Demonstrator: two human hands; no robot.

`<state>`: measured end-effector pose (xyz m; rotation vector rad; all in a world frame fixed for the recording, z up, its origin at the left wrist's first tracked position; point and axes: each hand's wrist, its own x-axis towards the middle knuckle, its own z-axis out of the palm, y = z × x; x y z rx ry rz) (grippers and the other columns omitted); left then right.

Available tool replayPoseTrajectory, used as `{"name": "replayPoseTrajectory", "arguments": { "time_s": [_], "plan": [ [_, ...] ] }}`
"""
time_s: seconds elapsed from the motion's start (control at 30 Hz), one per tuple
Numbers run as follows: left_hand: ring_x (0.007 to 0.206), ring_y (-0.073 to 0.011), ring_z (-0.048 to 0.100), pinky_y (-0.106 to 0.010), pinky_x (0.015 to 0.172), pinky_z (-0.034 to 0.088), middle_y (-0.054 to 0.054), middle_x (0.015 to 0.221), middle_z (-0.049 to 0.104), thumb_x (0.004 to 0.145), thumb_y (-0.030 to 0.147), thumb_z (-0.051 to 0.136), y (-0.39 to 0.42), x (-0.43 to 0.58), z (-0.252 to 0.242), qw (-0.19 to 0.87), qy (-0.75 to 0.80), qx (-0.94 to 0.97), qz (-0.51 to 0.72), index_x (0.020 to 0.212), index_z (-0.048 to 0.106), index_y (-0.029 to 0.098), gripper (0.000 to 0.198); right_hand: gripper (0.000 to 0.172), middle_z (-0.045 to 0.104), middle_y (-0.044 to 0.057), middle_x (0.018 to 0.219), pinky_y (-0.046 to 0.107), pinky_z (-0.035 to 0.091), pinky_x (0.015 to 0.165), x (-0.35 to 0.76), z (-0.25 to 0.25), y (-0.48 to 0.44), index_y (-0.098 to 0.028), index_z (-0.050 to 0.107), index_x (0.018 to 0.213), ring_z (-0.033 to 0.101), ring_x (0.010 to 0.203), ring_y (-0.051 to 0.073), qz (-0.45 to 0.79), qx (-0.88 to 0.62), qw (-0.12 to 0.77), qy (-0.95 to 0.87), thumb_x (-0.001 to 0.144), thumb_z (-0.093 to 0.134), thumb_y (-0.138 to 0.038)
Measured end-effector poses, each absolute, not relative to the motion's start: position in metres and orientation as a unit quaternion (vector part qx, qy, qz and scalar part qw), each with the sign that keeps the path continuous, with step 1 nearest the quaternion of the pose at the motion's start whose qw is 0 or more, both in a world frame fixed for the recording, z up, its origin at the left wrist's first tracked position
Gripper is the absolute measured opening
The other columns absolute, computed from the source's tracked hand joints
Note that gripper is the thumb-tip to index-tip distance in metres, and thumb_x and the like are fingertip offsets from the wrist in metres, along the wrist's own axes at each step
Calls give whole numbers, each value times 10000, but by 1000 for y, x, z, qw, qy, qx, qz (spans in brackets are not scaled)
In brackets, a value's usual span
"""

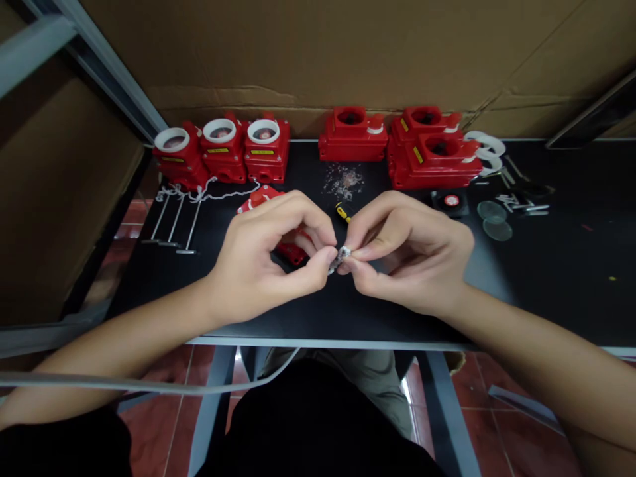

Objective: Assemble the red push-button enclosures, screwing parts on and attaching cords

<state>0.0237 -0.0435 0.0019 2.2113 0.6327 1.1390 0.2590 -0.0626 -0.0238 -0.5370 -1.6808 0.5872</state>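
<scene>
Above the front of the black table, my left hand [278, 252] and my right hand [407, 252] meet, each in a pinch. Between their fingertips sits a small whitish-grey metallic piece [342, 254]; its exact kind is too small to make out. Both hands grip it from opposite sides. Behind my left hand lies a red housing part [263, 195], mostly covered by the fingers. A yellow and black tool handle [342, 212] shows just beyond the gap between my hands, its far part hidden by my right hand.
Red boxes with white rings [220, 131] stand back left, with small metal T-bars [171, 222] on white cords before them. More red housings [352, 136] stand at the back middle and right. Debris [344, 180], glass discs [497, 230], white rings [489, 144] and metal pins [536, 209] lie about.
</scene>
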Motion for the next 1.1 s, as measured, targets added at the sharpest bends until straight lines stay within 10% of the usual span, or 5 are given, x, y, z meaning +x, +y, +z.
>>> {"name": "replayPoseTrajectory", "arguments": {
  "time_s": [1.1],
  "plan": [
    [766, -155, 726, -293, 664, 602, -1, 916, 798, 1032, 137, 775, -38, 21, 6, 284, 226, 844, 395, 951, 757, 245, 137, 356, 832, -2, 987, 202, 753, 795, 265, -17, -65, -181, 843, 1053, 873, 786, 118, 499, -224, 511, -662, 836, 1112, -94]
  ]
}}
